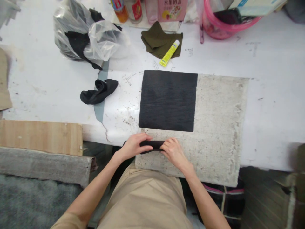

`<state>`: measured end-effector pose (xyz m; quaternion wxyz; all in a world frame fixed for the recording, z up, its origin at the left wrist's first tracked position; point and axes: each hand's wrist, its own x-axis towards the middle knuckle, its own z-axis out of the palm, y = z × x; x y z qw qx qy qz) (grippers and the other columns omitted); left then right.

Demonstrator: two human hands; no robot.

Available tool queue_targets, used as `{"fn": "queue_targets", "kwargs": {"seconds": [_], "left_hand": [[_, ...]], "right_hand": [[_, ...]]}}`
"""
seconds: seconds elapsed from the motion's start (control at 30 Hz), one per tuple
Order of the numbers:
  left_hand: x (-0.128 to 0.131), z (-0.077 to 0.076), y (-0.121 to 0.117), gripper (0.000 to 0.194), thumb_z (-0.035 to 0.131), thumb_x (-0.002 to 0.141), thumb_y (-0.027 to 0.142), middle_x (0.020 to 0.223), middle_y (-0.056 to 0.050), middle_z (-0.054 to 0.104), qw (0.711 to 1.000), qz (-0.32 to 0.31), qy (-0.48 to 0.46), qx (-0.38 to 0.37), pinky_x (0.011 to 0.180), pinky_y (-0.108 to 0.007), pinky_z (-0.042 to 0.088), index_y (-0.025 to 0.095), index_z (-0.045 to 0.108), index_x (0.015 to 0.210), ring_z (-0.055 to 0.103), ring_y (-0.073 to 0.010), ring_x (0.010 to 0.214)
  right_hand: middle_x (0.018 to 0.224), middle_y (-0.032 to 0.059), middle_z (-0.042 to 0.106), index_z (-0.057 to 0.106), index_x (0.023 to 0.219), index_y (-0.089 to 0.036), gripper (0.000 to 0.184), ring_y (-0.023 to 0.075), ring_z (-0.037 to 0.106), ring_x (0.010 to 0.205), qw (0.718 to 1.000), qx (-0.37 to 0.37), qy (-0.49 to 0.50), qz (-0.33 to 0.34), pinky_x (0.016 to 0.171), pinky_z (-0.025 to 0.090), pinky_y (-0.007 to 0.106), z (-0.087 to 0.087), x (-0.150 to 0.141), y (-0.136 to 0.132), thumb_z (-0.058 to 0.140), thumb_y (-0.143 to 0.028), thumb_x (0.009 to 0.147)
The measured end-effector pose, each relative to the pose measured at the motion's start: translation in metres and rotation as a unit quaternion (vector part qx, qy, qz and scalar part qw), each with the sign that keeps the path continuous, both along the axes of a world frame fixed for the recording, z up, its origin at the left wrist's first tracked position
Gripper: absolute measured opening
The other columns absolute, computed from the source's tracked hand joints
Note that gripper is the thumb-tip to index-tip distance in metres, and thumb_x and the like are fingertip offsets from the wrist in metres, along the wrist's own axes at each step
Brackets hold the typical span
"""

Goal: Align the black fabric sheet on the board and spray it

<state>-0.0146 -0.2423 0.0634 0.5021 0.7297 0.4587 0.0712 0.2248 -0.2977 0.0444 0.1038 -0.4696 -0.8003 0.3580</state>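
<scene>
A narrow folded strip of black fabric [156,145] lies along the front part of a worn whitish board [219,127]. My left hand [137,146] is closed around the strip's left end, thumb below and fingers above. At the other end, my right hand [173,152] pinches the fabric with its fingers bent over it. Just beyond both hands, a black ribbed rectangular sheet [168,101] rests flat on the board. Off to the left lies a loose, curled piece of black fabric [98,91] on the white table.
Beyond the ribbed sheet, a yellow tube [169,53] lies on olive fabric pieces [152,39]. A clear plastic bag [78,30] with black cloth stands back left, near bottles [134,11]. At back right is a pink basket [219,31]. A wooden plank [43,136] lies front left.
</scene>
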Motion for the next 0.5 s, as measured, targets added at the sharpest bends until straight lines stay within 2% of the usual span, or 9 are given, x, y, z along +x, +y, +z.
{"fn": "queue_targets", "kwargs": {"seconds": [0.07,0.1,0.17,0.23,0.3,0.4,0.5], "left_hand": [[0.01,0.007,-0.009,0.04,0.068,0.082,0.043,0.106,-0.009,0.067,0.994,-0.109,0.004,-0.012,0.09,-0.035,0.045,0.024,0.063,0.116,0.061,-0.0265,0.101],[0.013,0.007,-0.011,0.035,0.065,0.085,0.041,0.104,-0.009,0.068,0.99,-0.139,0.016,-0.009,0.09,-0.036,0.045,0.023,0.065,0.115,0.061,-0.027,0.1],[0.011,0.004,-0.013,0.023,0.057,0.091,0.036,0.095,-0.009,0.069,0.987,-0.154,0.046,0.0,0.085,-0.035,0.045,0.022,0.069,0.104,0.064,-0.0259,0.092],[0.002,0.0,-0.01,0.024,0.051,0.093,0.036,0.088,-0.008,0.07,0.989,-0.128,0.067,-0.009,0.079,-0.033,0.046,0.023,0.071,0.094,0.064,-0.0247,0.085],[-0.01,-0.004,-0.003,0.025,0.053,0.092,0.041,0.087,-0.007,0.07,0.994,-0.073,0.073,-0.029,0.074,-0.031,0.046,0.023,0.071,0.091,0.064,-0.0242,0.081],[-0.027,-0.01,0.01,0.027,0.059,0.086,0.047,0.075,-0.003,0.068,0.996,0.026,0.064,-0.061,0.063,-0.027,0.045,0.023,0.069,0.079,0.061,-0.0212,0.069],[-0.033,-0.02,0.021,0.03,0.064,0.081,0.049,0.063,0.0,0.063,0.988,0.121,0.048,-0.084,0.055,-0.023,0.04,0.02,0.066,0.071,0.056,-0.0171,0.059]], "right_hand": [[0.078,0.0013,0.066,0.065,0.084,-0.022,0.002,0.0202,0.058,0.084,1.0,-0.004,0.006,-0.002,0.095,0.038,0.043,0.001,0.001,0.0,0.066,-0.024,0.086],[0.077,0.0002,0.066,0.065,0.082,-0.022,0.006,0.0188,0.058,0.082,1.0,-0.01,0.016,-0.017,0.097,0.036,0.042,0.003,0.005,0.002,0.066,-0.027,0.086],[0.076,-0.0013,0.066,0.064,0.08,-0.023,0.014,0.0173,0.059,0.079,0.997,-0.035,0.033,-0.064,0.095,0.037,0.039,0.005,0.018,0.006,0.065,-0.035,0.086],[0.074,-0.0016,0.066,0.063,0.078,-0.023,0.021,0.017,0.06,0.074,0.99,-0.078,0.031,-0.113,0.082,0.042,0.034,0.007,0.034,0.011,0.063,-0.042,0.087],[0.075,-0.0006,0.066,0.063,0.077,-0.023,0.025,0.0171,0.059,0.071,0.982,-0.127,0.02,-0.138,0.068,0.041,0.03,0.006,0.052,0.017,0.059,-0.046,0.088],[0.078,0.001,0.065,0.062,0.074,-0.022,0.03,0.0171,0.058,0.071,0.972,-0.159,0.029,-0.169,0.065,0.039,0.029,-0.001,0.076,0.025,0.056,-0.047,0.088],[0.07,0.0007,0.062,0.063,0.073,-0.02,0.033,0.0158,0.054,0.063,0.94,-0.186,0.068,-0.28,0.06,0.038,0.028,-0.014,0.093,0.029,0.06,-0.053,0.08]]}}
